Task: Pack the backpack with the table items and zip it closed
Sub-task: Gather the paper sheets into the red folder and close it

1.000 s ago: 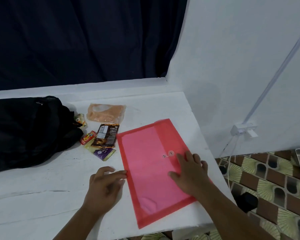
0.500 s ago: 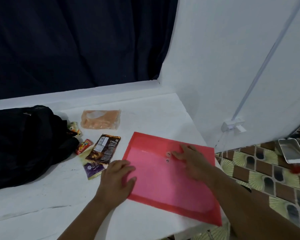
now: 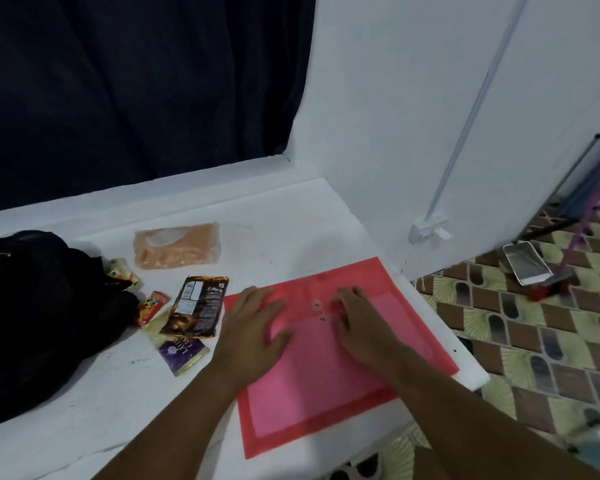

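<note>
We look down at a white counter point(image 3: 264, 237) with both our bare hands resting on a red translucent envelope folder point(image 3: 329, 368) that lies flat near the counter's right edge. Our left hand point(image 3: 253, 323) lies palm down with fingers spread on the folder's upper left part, pressing rather than gripping. Our right hand point(image 3: 357, 317) sits just right of the folder's string-and-button clasp point(image 3: 317, 306), fingers bent toward it; we cannot tell whether its grip pinches the string or only touches the flap. The folder's long axis runs from the near left toward the far right, slightly skewed to the counter edge. The black backpack point(image 3: 39, 320) slumps at the far left of the counter, well apart from the folder, so the folder must travel leftward, and the left hand is the nearer one to the bag. Between bag and folder lie a brown snack packet point(image 3: 196, 306), a purple packet point(image 3: 182, 353), a small red packet point(image 3: 153, 306), and a pale orange pouch point(image 3: 177, 249) farther back. Nothing looks packed yet.
</note>
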A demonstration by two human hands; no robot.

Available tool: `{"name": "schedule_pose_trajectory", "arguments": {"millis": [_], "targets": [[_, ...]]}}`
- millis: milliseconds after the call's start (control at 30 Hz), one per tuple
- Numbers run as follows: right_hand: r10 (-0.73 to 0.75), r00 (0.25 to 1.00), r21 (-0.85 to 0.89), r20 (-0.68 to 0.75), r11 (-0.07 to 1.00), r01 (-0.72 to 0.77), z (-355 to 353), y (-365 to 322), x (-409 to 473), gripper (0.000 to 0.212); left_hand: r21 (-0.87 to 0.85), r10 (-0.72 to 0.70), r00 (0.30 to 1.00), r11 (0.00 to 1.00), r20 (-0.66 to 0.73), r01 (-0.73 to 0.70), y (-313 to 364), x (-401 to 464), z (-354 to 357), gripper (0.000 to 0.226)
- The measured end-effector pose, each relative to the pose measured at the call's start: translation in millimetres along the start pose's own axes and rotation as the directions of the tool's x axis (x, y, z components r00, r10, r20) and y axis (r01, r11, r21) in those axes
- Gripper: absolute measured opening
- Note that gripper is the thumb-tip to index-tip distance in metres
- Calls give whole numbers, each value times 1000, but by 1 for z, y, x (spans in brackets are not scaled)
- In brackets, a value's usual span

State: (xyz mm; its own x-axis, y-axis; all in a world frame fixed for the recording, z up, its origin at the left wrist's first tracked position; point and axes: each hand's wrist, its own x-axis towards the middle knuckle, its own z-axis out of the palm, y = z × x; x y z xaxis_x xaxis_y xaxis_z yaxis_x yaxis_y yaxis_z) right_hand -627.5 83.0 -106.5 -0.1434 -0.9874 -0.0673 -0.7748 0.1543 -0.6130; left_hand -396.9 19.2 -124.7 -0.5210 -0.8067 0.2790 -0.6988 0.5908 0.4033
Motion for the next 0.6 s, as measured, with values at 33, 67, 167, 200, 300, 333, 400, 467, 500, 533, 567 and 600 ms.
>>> {"name": "schedule_pose_trajectory", "arguments": {"millis": [33, 67, 167, 200, 300, 333, 400, 467, 500, 533, 567, 600], "targets": [[5, 999, 11, -48, 1000, -4, 4, -2, -1, 22, 10, -25, 998, 1000, 59, 25, 1, 0, 6, 62], [15, 996, 7, -85, 1000, -14, 8, -2, 0, 22, 29, -53, 993, 998, 101, 50, 3, 0, 11, 66], [48, 980, -34, -195, 998, -56, 19, -4, 6, 33, 70, -97, 987, 994, 125, 89, 3, -3, 18, 69], [47, 973, -52, -226, 997, -60, 23, -2, 11, 37, 69, -105, 987, 993, 121, 97, 3, -3, 17, 68], [33, 982, -113, -185, 992, -54, 29, -5, 27, 36, 66, -143, 984, 988, 108, 137, 3, -3, 16, 64], [33, 987, -127, -158, 990, -53, 29, -8, 31, 32, 65, -154, 983, 987, 103, 147, 3, -3, 16, 63], [81, 991, -166, -102, 981, -97, 24, -20, 33, 31, 71, -165, 981, 985, 99, 158, 4, -2, 17, 62], [107, 993, -191, -58, 975, -116, 18, -28, 35, 34, 79, -166, 982, 984, 86, 159, 4, -1, 18, 61], [88, 996, -222, -34, 971, -93, 15, -29, 35, 32, 82, -165, 983, 984, 80, 158, 4, -1, 19, 61], [69, 998, -275, -2, 959, -67, 12, -30, 35, 28, 84, -164, 984, 984, 72, 158, 4, -1, 19, 60], [35, 999, -362, 21, 932, -25, 8, -31, 36, 26, 87, -164, 984, 984, 63, 158, 4, -1, 20, 60], [-8, 999, -431, 39, 902, 24, 4, -32, 37, 28, 92, -164, 985, 983, 58, 159, 3, -1, 21, 59]]}}
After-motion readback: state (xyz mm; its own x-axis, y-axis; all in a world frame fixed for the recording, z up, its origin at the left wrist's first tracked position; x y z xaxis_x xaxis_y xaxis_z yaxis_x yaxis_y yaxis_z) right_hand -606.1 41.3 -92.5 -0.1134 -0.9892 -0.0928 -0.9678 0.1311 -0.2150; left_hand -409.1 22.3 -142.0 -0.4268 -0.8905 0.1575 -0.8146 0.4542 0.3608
